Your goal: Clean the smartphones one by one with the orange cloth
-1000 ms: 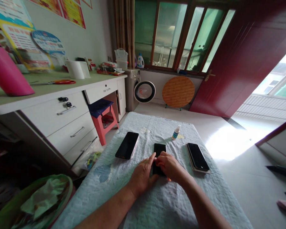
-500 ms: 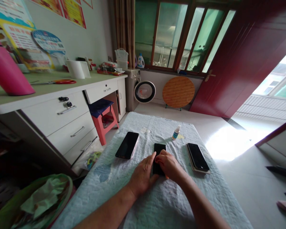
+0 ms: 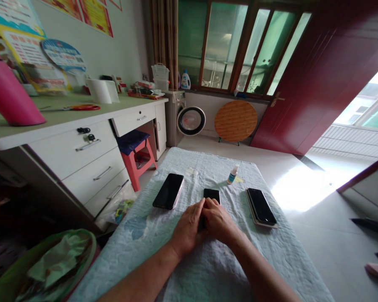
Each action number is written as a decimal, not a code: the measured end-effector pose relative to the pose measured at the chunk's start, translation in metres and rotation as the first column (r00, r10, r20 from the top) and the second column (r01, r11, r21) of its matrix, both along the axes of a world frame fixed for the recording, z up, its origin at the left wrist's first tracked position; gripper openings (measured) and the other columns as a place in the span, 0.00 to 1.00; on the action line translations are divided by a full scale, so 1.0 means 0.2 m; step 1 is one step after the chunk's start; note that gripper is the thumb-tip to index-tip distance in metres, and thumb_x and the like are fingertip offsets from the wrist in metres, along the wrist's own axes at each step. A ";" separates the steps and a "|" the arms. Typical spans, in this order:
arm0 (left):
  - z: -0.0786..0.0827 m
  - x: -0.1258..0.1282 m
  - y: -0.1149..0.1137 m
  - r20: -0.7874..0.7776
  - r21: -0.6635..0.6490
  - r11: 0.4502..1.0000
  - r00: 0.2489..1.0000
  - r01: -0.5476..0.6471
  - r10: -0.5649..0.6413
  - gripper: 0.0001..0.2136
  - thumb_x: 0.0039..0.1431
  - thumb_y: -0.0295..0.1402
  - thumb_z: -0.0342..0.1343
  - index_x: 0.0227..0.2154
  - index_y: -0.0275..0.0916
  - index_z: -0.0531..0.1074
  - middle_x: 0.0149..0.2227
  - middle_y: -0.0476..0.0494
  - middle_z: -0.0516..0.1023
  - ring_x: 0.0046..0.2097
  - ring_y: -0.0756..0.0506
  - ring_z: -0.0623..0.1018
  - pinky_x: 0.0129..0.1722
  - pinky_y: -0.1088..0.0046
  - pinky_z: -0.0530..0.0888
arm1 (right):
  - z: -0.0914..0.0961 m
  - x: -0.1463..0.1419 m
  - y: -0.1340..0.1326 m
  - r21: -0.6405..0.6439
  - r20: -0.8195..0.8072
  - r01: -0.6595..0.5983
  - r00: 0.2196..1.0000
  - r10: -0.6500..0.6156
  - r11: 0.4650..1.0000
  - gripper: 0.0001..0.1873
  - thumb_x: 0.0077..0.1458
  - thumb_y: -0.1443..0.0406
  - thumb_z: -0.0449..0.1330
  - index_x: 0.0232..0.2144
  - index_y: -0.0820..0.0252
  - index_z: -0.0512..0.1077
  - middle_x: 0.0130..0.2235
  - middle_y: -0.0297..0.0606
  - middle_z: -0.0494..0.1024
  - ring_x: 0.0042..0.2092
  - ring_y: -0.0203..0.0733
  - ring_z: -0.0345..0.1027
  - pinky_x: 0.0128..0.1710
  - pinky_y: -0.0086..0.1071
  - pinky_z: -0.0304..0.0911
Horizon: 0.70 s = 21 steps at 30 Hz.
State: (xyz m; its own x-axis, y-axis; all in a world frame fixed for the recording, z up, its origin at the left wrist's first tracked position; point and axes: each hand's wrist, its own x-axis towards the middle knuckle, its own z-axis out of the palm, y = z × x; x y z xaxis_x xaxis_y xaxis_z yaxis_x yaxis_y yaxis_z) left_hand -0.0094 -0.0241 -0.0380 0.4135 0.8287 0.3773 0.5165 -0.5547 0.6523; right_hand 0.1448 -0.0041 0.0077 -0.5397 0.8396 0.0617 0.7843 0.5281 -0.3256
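Note:
A black smartphone (image 3: pixel 211 193) lies flat on the quilted cloth in front of me, its lower part covered by my hands. My left hand (image 3: pixel 189 226) grips it along the left side, fingers pointing away from me and thumb near the lower end. Curled over the screen, my right hand (image 3: pixel 219 220) presses on the phone; whatever its fingers hold is hidden. The two hands touch at the fingertips. To the left is a larger dark phone (image 3: pixel 169 191), raised on something pale. Another phone (image 3: pixel 262 206) lies on a light case or box at the right. A small spray bottle (image 3: pixel 232 175) stands upright beyond the hands.
The pale blue quilted cloth (image 3: pixel 204 165) covers the table. At the left stands a desk (image 3: pixel 66 144) with drawers, a pink stool (image 3: pixel 139 161) beside it. A bin (image 3: pixel 88 256) is at the lower left. Farther back are a washing machine (image 3: pixel 174 113) and a folded round table (image 3: pixel 236 121).
My right hand has slid down and slightly toward my left hand over the phone, its fingers now against the left fingertips. My left hand and the other phones have barely moved.

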 end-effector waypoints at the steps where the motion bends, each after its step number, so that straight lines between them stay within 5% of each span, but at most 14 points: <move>1: 0.00 0.00 0.00 0.005 -0.008 1.000 1.000 -0.003 0.004 0.42 0.54 0.31 0.61 0.67 0.41 0.43 0.62 0.32 0.64 0.62 0.35 0.66 0.60 0.49 0.64 | 0.00 0.00 0.00 -0.007 -0.002 -0.007 1.000 0.007 1.000 0.07 0.56 0.69 0.57 0.33 0.59 0.76 0.41 0.40 0.69 0.43 0.42 0.58 0.45 0.33 0.57; 11: -0.02 0.01 0.02 -0.031 -0.009 0.999 0.999 -0.031 0.031 0.46 0.52 0.30 0.58 0.68 0.42 0.34 0.58 0.35 0.68 0.58 0.36 0.69 0.58 0.50 0.66 | 0.05 0.01 -0.05 -0.112 0.010 -0.089 0.996 0.090 0.990 0.10 0.54 0.69 0.57 0.34 0.53 0.78 0.42 0.36 0.69 0.44 0.41 0.58 0.45 0.31 0.57; 21: -0.01 0.01 -0.01 0.002 0.017 1.000 1.000 -0.020 0.020 0.46 0.55 0.30 0.61 0.68 0.43 0.35 0.63 0.32 0.62 0.61 0.34 0.66 0.59 0.47 0.65 | 0.00 0.00 0.01 0.009 -0.005 0.019 1.000 -0.019 1.000 0.10 0.58 0.70 0.54 0.38 0.59 0.75 0.39 0.39 0.67 0.41 0.40 0.58 0.43 0.31 0.56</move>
